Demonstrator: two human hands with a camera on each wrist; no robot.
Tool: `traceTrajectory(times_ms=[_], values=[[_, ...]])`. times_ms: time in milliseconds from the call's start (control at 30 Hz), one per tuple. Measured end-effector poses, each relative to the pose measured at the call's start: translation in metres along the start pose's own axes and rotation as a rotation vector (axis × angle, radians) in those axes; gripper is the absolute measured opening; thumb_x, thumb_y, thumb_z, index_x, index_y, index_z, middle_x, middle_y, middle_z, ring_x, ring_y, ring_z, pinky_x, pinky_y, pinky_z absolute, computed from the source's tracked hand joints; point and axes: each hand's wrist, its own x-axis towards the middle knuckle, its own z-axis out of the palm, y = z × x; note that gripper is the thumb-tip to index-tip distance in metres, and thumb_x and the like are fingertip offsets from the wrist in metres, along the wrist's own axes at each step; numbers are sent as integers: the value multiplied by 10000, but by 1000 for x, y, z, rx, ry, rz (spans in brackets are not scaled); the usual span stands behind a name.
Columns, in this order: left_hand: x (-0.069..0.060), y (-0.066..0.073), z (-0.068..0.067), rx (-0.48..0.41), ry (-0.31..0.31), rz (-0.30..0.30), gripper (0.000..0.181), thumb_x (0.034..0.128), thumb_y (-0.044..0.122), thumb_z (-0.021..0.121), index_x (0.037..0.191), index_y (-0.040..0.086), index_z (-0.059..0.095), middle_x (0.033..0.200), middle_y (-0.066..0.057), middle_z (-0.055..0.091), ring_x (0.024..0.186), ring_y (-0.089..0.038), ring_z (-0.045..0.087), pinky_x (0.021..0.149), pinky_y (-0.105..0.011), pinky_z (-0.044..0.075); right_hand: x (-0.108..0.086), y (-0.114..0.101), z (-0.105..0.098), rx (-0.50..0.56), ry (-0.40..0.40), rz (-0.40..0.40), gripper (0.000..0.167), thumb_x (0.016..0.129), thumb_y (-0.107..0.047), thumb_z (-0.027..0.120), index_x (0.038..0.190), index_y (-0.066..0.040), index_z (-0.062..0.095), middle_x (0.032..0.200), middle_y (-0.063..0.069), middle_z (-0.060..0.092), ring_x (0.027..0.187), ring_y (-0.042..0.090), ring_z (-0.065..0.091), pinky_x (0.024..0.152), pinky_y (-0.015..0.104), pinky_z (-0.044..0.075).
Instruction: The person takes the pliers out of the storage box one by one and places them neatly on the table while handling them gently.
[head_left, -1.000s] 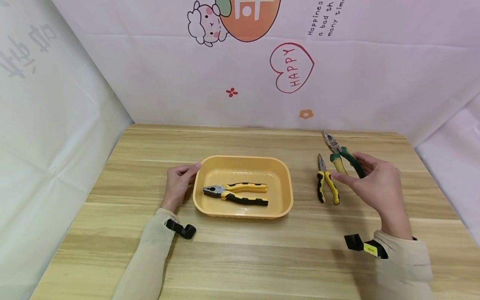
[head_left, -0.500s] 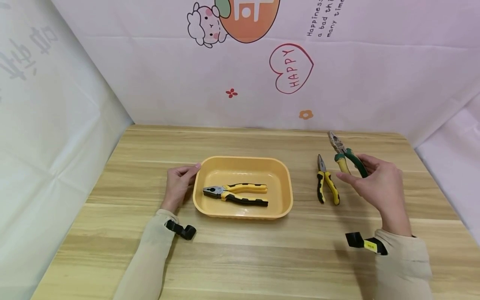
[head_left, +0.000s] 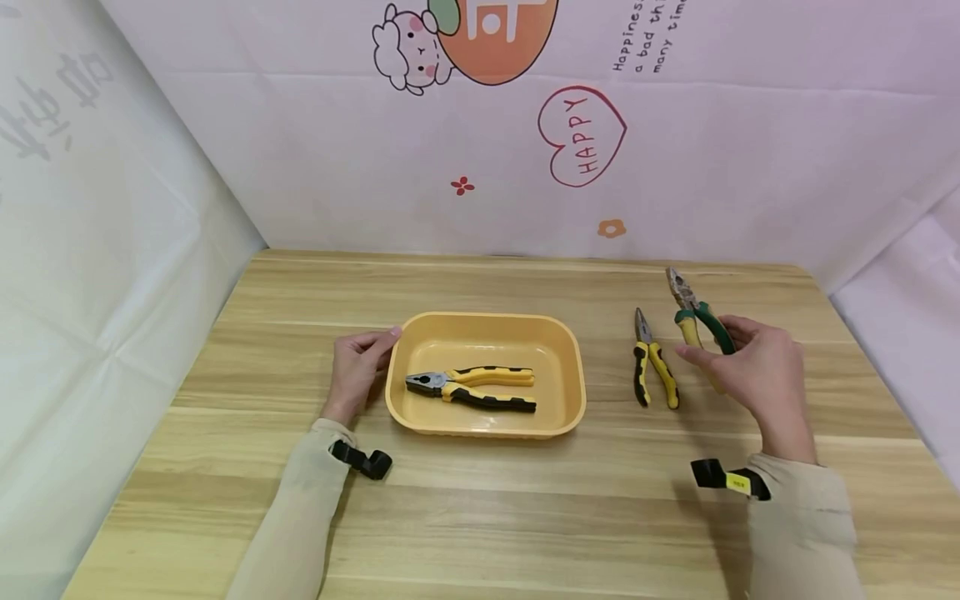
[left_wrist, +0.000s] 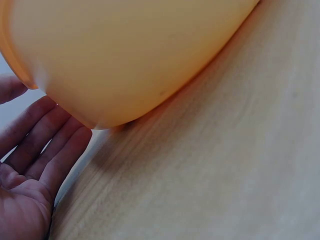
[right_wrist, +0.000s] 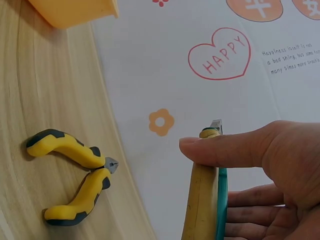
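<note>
A yellow tray [head_left: 487,432] holds pliers with yellow and black handles [head_left: 491,400]. At its left side my left hand [head_left: 356,367] has the thumb at the rim; in the left wrist view the fairly straight fingers [left_wrist: 65,145] rest against the outer wall [left_wrist: 115,65]. My right hand [head_left: 761,371] grips pliers with green and cream handles [head_left: 686,321], thumb on the cream handle [right_wrist: 200,200] in the right wrist view, jaws pointing away from me. Left of that hand, smaller yellow-and-black pliers [head_left: 656,367] lie on the table with handles spread.
The wooden table [head_left: 487,517] ends at the back against a white printed sheet [head_left: 337,167]. More white sheet [head_left: 112,250] hangs along the left side. Between the tray and the smaller pliers is bare wood.
My right hand has shifted the green-handled pliers to the right and slightly towards me, away from the smaller pliers. My left hand and the tray have not visibly moved.
</note>
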Motion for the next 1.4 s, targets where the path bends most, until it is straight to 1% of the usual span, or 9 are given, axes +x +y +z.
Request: traceTrajectory(times_ms=[167, 300, 533, 733, 867, 1033, 1300, 1400], values=[[1, 1, 0, 2, 3, -14, 402, 972, 216, 719, 1088, -167, 690, 1002, -203, 746, 777, -173, 760, 734, -324, 637, 3, 5, 2, -23, 12, -17, 750, 825, -482, 830, 1270, 89, 635, 1058, 280, 694, 858, 335, 622, 580, 288, 444], [0, 1, 1, 3, 6, -22, 396, 972, 215, 720, 1091, -162, 690, 1006, -202, 746, 775, -176, 760, 739, -325, 636, 4, 10, 4, -33, 11, -14, 729, 826, -476, 831, 1234, 100, 647, 1010, 258, 693, 809, 303, 590, 569, 296, 435], [0, 1, 1, 4, 10, -13, 397, 971, 213, 721, 1082, -166, 693, 995, -211, 745, 775, -182, 761, 727, -332, 638, 7, 15, 6, -41, -5, 18, 750, 833, -480, 820, 1239, 122, 631, 1031, 275, 680, 852, 338, 583, 612, 335, 431], [0, 1, 0, 5, 13, -21, 405, 966, 225, 728, 1080, -162, 694, 985, -191, 752, 762, -187, 761, 723, -336, 639, 9, 21, 9, -39, -16, 36, 762, 836, -483, 818, 1242, 133, 628, 1038, 277, 678, 830, 326, 572, 592, 322, 435], [0, 0, 0, -3, 15, -19, 401, 963, 219, 732, 1072, -165, 693, 983, -197, 750, 760, -194, 762, 722, -344, 639, 10, 25, 11, -41, -9, 37, 737, 838, -468, 819, 1221, 136, 641, 1028, 280, 687, 811, 312, 571, 593, 314, 436], [-1, 0, 1, -5, 14, -12, 402, 963, 221, 731, 1065, -167, 696, 984, -200, 749, 775, -201, 763, 728, -349, 639, 10, 28, 12, -45, -21, 53, 718, 842, -452, 814, 1215, 137, 643, 1046, 287, 689, 805, 307, 578, 590, 308, 438], [-1, 0, 1, -11, 15, -15, 410, 966, 218, 726, 1078, -174, 686, 964, -170, 758, 772, -190, 762, 727, -338, 638, 9, 29, 13, -38, -38, 70, 715, 840, -434, 818, 1214, 147, 636, 1078, 306, 678, 874, 363, 595, 611, 328, 444], [-1, 1, 1, -9, 14, -12, 413, 966, 222, 728, 1076, -174, 688, 955, -164, 760, 773, -190, 762, 725, -339, 638, 10, 31, 14, -51, -45, 75, 711, 834, -434, 821, 1204, 147, 641, 1077, 306, 679, 884, 371, 588, 625, 342, 438]])
